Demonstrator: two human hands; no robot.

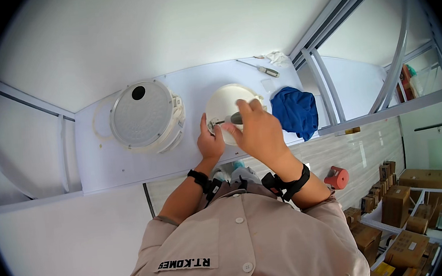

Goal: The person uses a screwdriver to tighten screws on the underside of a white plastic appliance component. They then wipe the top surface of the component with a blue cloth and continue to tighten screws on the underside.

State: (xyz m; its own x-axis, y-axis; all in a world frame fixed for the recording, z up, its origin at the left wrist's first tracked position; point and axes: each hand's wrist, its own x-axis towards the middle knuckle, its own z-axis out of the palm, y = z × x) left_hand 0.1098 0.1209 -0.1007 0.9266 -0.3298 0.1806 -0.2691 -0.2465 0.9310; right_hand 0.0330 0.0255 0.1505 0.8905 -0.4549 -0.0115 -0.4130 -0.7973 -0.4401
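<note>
A white round shell [226,96] lies on the white table in front of me. My left hand [212,143] is closed at its near left edge, thumb and fingers gripping the rim. Between the thumbs, at that edge, shows a small metallic piece [213,123], too small to name. Over the right part of the shell, my right hand [259,135] is bent with fingers curled; what they hold, if anything, cannot be made out. Just beside its thumb a dark grey oval [236,118] appears, either an opening or a separate part.
Left on the table stands a white drum-shaped unit [144,115] with a grey mesh top and black round hole. At right lie a blue cloth [295,112] and a screwdriver [267,71]. A red roll [337,177] and cardboard boxes [395,204] are beyond the table at lower right.
</note>
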